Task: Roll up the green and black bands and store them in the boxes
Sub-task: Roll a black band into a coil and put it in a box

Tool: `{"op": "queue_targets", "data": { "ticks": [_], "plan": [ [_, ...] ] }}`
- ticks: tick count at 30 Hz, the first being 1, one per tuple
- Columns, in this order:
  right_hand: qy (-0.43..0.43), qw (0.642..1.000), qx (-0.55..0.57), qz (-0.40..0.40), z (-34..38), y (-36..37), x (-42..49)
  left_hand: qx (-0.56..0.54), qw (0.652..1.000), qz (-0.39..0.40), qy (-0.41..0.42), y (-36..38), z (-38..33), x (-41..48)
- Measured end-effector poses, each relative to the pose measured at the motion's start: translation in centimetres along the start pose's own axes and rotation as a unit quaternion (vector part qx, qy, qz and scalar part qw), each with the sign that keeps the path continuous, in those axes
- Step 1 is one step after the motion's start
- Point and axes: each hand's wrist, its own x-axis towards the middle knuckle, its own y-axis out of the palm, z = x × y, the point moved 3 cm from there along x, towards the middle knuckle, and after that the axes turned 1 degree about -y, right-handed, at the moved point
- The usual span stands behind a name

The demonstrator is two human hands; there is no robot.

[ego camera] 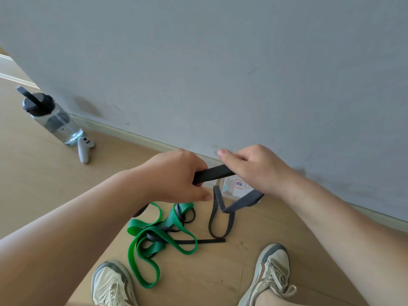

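- Left hand point(176, 177): fingers point(197, 166) clenched round one end of the black band point(212, 173), with the thumb stretched out below it. From my remote view the grasp reads as firm.
- Right hand point(258, 171): fingers point(224, 155) folded down over the other end of the same stretch. One finger lies straighter along the top and points toward the left hand. The palm side is hidden, but the band runs in under the hand and comes out below the wrist, so I log it as grasped.
- Black band: a short, flat, taut span between the two hands, held above the floor and near the wall. From the right hand the rest drops as a slack greyish strap, folds once, and ends in a long narrow loop that reaches the floor point(242, 248) between the shoes.
- Green band point(154, 239): lies unrolled on the floor below the left hand, in loose, overlapping loops. Dark strands are tangled through it, and one runs straight out to the right. I cannot tell whether they belong to the held band.
- Box point(239, 184): only partly seen behind the hands, against the skirting, with a red-framed label on its face.
- Shoes: left point(112, 283) and right point(271, 272), pale with laces, either side of the bands.
- Water bottle point(53, 115): clear with a black lid, standing on the floor at far left by the wall.
- Controller point(85, 149): white, lying just beside the bottle's base.
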Motion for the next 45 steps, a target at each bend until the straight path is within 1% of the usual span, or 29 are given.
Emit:
{"op": "queue_targets", "data": {
  "ticks": [1, 5, 8, 9, 11, 12, 13, 15, 17, 20, 22, 24, 25, 27, 29, 30, 32, 34, 36, 39, 40, 42, 43, 45],
  "plan": [
    [0.001, 1.000, -0.012, -0.011, -0.5, -0.4, 0.1, 0.005, 1.000, 0.010, -0.007, 0.0, 0.4, 0.1],
    [0.022, 0.998, -0.061, -0.028, -3.1, -1.3, 0.5, -0.049, 0.998, 0.022, -0.043, -0.5, 2.4, 0.4],
    [0.041, 0.994, -0.082, -0.052, -4.6, -1.9, 0.6, -0.012, 0.998, 0.004, -0.067, -1.1, 3.5, 0.6],
    [0.053, 0.994, -0.078, -0.059, -5.1, -2.2, 0.6, -0.037, 0.996, 0.018, -0.073, -1.2, 3.8, 0.4],
    [0.072, 0.993, -0.068, -0.068, -5.9, -2.6, 0.5, -0.165, 0.981, 0.070, -0.067, -1.3, 3.9, -0.2],
    [0.079, 0.992, -0.069, -0.073, -6.3, -2.6, 0.5, -0.221, 0.970, 0.083, -0.059, -1.3, 3.8, -0.5],
    [0.082, 0.991, -0.074, -0.081, -6.6, -2.5, 0.5, -0.247, 0.964, 0.079, -0.048, -1.4, 3.7, -0.6],
    [0.074, 0.990, -0.077, -0.096, -7.2, -2.2, 0.7, -0.243, 0.968, 0.051, -0.039, -1.7, 3.5, -0.5],
    [0.062, 0.989, -0.074, -0.108, -7.4, -1.8, 1.1, -0.211, 0.975, 0.048, -0.041, -1.6, 3.3, -0.6],
    [0.054, 0.990, -0.050, -0.119, -6.8, -1.9, 1.1, -0.190, 0.977, 0.076, -0.057, -1.1, 3.0, -0.7],
    [0.035, 0.991, -0.007, -0.129, -5.5, -2.5, 0.7, -0.172, 0.976, 0.115, -0.069, -0.6, 3.1, -0.7],
    [-0.003, 0.991, 0.032, -0.131, -3.7, -3.1, 0.1, -0.173, 0.969, 0.159, -0.078, 0.0, 3.5, -0.9],
    [-0.028, 0.991, 0.045, -0.122, -2.6, -3.2, -0.2, -0.188, 0.964, 0.175, -0.071, 0.5, 3.5, -0.9],
    [-0.075, 0.991, 0.061, -0.093, -0.7, -3.0, -0.8, -0.272, 0.944, 0.183, -0.032, 1.1, 2.7, -0.9],
    [-0.100, 0.990, 0.071, -0.074, 0.2, -2.7, -1.1, -0.384, 0.903, 0.190, 0.015, 1.4, 1.1, -0.8],
    [-0.106, 0.989, 0.072, -0.070, 0.4, -2.6, -1.1, -0.425, 0.884, 0.192, 0.025, 1.4, 0.3, -0.8],
    [-0.112, 0.988, 0.073, -0.075, 0.6, -2.7, -1.2, -0.466, 0.868, 0.170, 0.031, 1.2, -0.6, -0.7],
    [-0.116, 0.987, 0.073, -0.085, 0.6, -2.9, -1.3, -0.496, 0.860, 0.112, 0.039, 0.6, -0.8, -0.7],
    [-0.117, 0.987, 0.064, -0.088, 0.5, -3.3, -1.5, -0.502, 0.861, 0.065, 0.057, 0.1, -0.9, -0.8],
    [-0.117, 0.990, 0.020, -0.081, 0.1, -3.4, -1.4, -0.504, 0.859, 0.071, 0.060, -0.1, -1.4, -0.9],
    [-0.117, 0.990, -0.002, -0.081, -0.1, -3.3, -1.4, -0.480, 0.872, 0.076, 0.056, -0.1, -1.6, -0.9],
    [-0.121, 0.987, -0.052, -0.090, -0.6, -3.1, -1.3, -0.376, 0.922, 0.082, 0.046, -0.1, -1.9, -0.9],
    [-0.124, 0.984, -0.078, -0.099, -0.7, -3.0, -1.3, -0.332, 0.938, 0.095, 0.041, -0.2, -2.2, -0.9],
    [-0.129, 0.979, -0.112, -0.114, -0.7, -3.2, -1.2, -0.310, 0.942, 0.121, 0.033, -0.4, -2.2, -1.1]
  ]
}}
